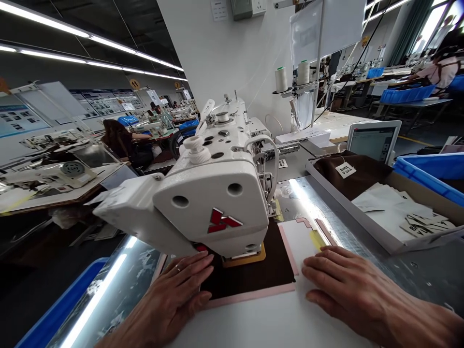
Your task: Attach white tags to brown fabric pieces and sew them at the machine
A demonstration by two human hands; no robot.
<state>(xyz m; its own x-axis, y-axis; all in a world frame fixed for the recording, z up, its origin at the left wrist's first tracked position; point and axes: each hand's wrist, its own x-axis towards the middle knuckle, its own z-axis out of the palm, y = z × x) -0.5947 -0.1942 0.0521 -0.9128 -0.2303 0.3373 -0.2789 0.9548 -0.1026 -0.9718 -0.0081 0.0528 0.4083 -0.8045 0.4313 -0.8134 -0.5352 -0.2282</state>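
A dark brown fabric piece lies under the head of a white sewing machine, framed by pink strips on a white sheet. At the fabric's left edge, my left hand rests flat, fingers stretched out and a ring on one finger. My right hand lies on the white sheet to the right of the fabric, fingers extended, close to a yellow patch. Neither hand grasps anything. The machine head hides the needle area; an orange-yellow plate shows beneath it.
To the right stands a grey box with white labels and brown material. Behind it are a screen and a blue bin. Thread cones stand at the back. Another blue bin is lower left. People sit farther off.
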